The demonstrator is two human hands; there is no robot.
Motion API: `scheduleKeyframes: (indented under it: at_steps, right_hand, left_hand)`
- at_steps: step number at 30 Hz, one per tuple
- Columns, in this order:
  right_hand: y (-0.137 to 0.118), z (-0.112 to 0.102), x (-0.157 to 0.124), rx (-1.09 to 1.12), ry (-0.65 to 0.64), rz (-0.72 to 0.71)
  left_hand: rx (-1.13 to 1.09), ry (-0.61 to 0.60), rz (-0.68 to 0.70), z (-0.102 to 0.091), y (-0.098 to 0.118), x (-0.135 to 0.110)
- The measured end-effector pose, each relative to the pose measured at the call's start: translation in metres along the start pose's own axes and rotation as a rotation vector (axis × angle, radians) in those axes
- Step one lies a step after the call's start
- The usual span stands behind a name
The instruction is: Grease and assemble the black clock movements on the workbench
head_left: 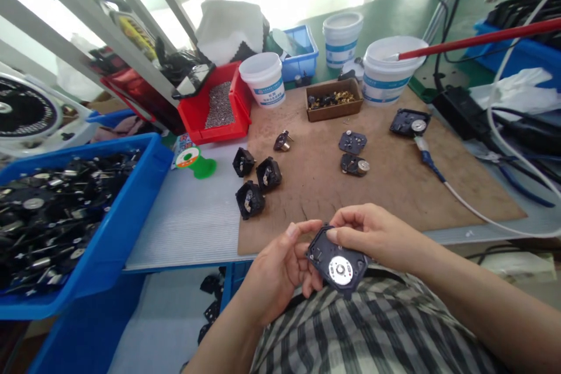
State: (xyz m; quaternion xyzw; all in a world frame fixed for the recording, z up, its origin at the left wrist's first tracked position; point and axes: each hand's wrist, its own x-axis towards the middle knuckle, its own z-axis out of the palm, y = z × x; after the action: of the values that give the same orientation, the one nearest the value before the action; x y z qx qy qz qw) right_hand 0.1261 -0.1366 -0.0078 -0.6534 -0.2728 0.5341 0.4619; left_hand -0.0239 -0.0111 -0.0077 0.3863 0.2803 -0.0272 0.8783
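Both hands hold a dark plastic housing plate (322,251) with a round silver motor disc, close to the front edge of the bench. My left hand (280,269) grips its left edge, fingers curled underneath. The thumb of my right hand (372,234) presses on the plate's upper face, and the other fingers bend behind its top edge. Beyond my hands, several black cup-shaped housings (269,174) lie on the brown board. Farther right are a small dark plate (352,141) and a dark gear assembly with a silver motor (355,165).
A soldering iron (423,152) rests against another dark assembly (409,121). Along the back stand a red bin of small metal parts (241,99), white tubs (265,79) and a cardboard box of brass pieces (333,108). A blue crate (144,181) full of dark parts is at left, beside a green solder spool (204,168).
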Motion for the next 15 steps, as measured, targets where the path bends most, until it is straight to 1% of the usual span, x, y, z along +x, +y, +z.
scheduleKeyframes:
  at_steps: [5,11,15]
  right_hand:
    - [0.004,0.0,0.0,0.087,0.01,0.016]
    - [0.005,-0.001,0.0,0.133,0.084,-0.027]
    - [0.008,-0.001,0.003,0.136,0.079,-0.029]
  left_hand:
    - [-0.103,-0.01,-0.05,0.004,-0.006,0.004]
    - [-0.142,-0.051,0.002,0.01,-0.012,0.004]
    - [-0.131,-0.036,0.012,0.013,-0.015,0.003]
